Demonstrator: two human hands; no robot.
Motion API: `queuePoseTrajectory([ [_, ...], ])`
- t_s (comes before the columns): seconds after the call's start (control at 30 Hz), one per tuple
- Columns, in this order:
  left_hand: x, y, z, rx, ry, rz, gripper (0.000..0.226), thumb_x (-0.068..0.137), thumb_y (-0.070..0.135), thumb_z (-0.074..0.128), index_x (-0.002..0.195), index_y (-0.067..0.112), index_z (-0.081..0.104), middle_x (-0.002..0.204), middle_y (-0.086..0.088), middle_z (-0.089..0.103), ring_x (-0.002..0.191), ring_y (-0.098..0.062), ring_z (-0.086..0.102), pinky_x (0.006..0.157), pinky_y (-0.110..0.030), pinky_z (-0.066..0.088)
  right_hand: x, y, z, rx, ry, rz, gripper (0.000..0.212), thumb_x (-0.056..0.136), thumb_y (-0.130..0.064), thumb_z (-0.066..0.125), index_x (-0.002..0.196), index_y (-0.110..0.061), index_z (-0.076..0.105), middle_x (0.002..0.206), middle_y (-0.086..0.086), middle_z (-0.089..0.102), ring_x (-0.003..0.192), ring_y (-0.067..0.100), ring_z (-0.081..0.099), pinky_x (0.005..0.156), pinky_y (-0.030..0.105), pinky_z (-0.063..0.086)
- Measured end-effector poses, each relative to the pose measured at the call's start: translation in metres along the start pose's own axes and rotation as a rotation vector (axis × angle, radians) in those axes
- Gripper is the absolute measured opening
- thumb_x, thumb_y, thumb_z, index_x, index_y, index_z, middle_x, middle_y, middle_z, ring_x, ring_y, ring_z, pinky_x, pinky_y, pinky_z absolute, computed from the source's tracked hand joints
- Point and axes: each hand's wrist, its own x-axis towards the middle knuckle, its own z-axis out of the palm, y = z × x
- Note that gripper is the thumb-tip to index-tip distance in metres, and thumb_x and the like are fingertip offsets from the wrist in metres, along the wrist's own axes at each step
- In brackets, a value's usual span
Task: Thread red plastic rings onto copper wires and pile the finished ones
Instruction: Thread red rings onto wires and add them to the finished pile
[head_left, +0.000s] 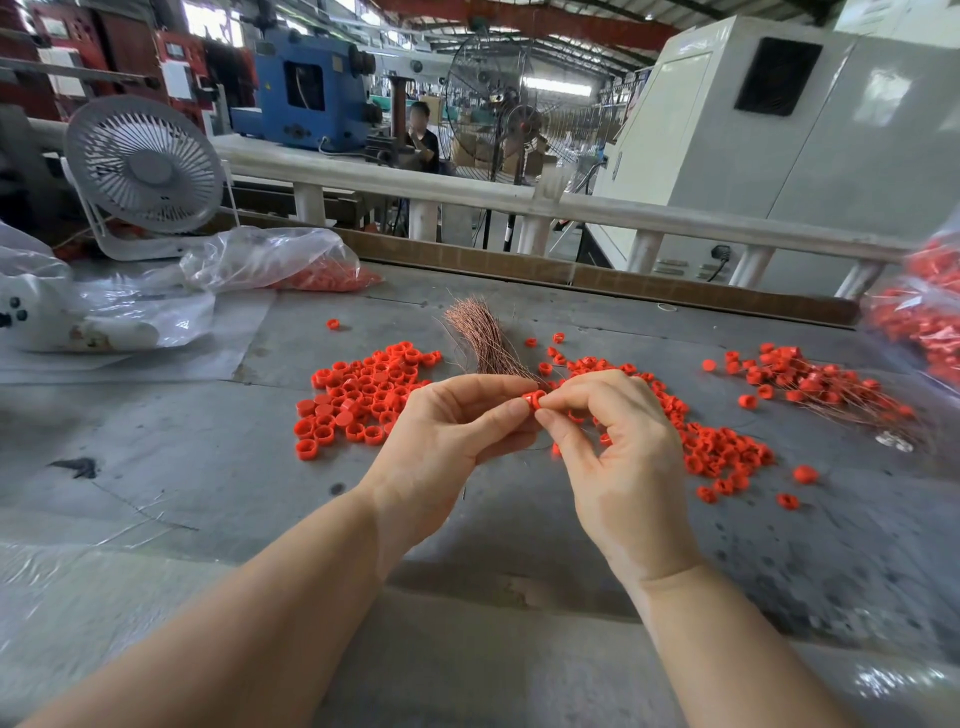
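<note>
I see both hands meeting over the worktop (156, 467): left hand (447, 431) and right hand (618, 441) pinch one red ring (533, 400) in their fingers. A finished pile (821, 384) lies right; loose rings (358, 395) and the copper wire bundle (480, 332) remain, so much work is left.

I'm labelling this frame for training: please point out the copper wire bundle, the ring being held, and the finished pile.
copper wire bundle (475, 332): head view, middle of the fanned strands.
held red ring (533, 401): head view, its rim between both hands' fingertips.
finished pile (821, 382): head view, centre of the wired rings, right.
</note>
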Motion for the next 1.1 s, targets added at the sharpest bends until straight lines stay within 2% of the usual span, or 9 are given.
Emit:
queuePoseTrajectory([
  [0.53,0.0007,-0.0005,0.0009,0.005,0.006,0.028,0.016,0.064,0.014,0.067,0.077,0.015,0.076,0.084,-0.012,0.073,0.077,-0.022,0.069,0.075,-0.028,0.058,0.0003,0.0023,-0.0006,0.023,-0.012,0.021,0.003,0.079,-0.011,0.066,0.077,-0.01,0.068,0.081,-0.007,0.061,0.082,0.016,0.058,0.077,0.027,0.046],
  [0.83,0.001,0.0004,0.0007,-0.038,-0.004,0.019,0.016,0.064,0.012,0.066,0.077,0.014,0.075,0.082,-0.011,0.073,0.075,-0.019,0.07,0.069,-0.023,0.057,0.0004,0.0039,0.0007,0.11,-0.006,0.068,0.003,0.079,-0.008,0.065,0.079,-0.01,0.067,0.081,-0.008,0.062,0.078,0.016,0.059,0.07,0.042,0.051],
  [1.1,0.0009,0.0005,0.0012,-0.045,0.005,0.013,0.02,0.064,0.01,0.065,0.083,0.009,0.071,0.081,-0.01,0.073,0.072,-0.017,0.069,0.068,-0.022,0.057,0.0002,0.0038,0.0015,0.142,-0.002,0.097,0.005,0.081,-0.01,0.063,0.081,-0.011,0.068,0.082,-0.011,0.061,0.075,0.017,0.06,0.067,0.045,0.052],
])
